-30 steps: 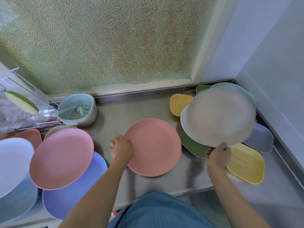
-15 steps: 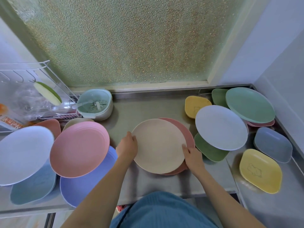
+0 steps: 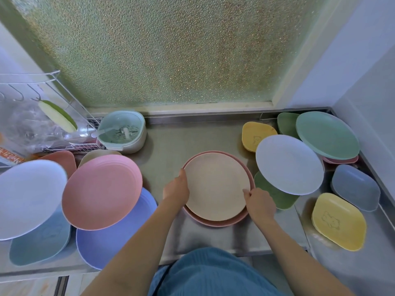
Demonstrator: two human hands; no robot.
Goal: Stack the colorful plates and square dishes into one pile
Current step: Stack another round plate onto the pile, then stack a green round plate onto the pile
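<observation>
A beige round plate (image 3: pixel 215 184) lies nested on a salmon-pink round plate (image 3: pixel 220 223) at the middle of the steel counter (image 3: pixel 192 135). My left hand (image 3: pixel 176 189) grips the left rim of this pair, thumb along the edge. My right hand (image 3: pixel 259 204) pinches the beige plate's right rim. To the right lie a pale blue plate (image 3: pixel 289 164), a green plate (image 3: pixel 327 134), two yellow square dishes (image 3: pixel 338 221) (image 3: pixel 256 135), a grey-blue dish (image 3: pixel 355 186) and a green dish (image 3: pixel 275 196). On the left lie a pink plate (image 3: pixel 102 189), a white plate (image 3: pixel 30 197) and a violet plate (image 3: pixel 111 238).
A mint strainer basket (image 3: pixel 123 131) stands at the back left beside a wire rack (image 3: pixel 42 92) with bags. A light blue square dish (image 3: pixel 40 242) lies under the left plates. The frosted window and side wall close off the back and right. The counter's front edge is at my waist.
My right hand carried the beige plate from the right pile onto the salmon-pink plate. It now sits centred there, and both hands stay at its rim.
</observation>
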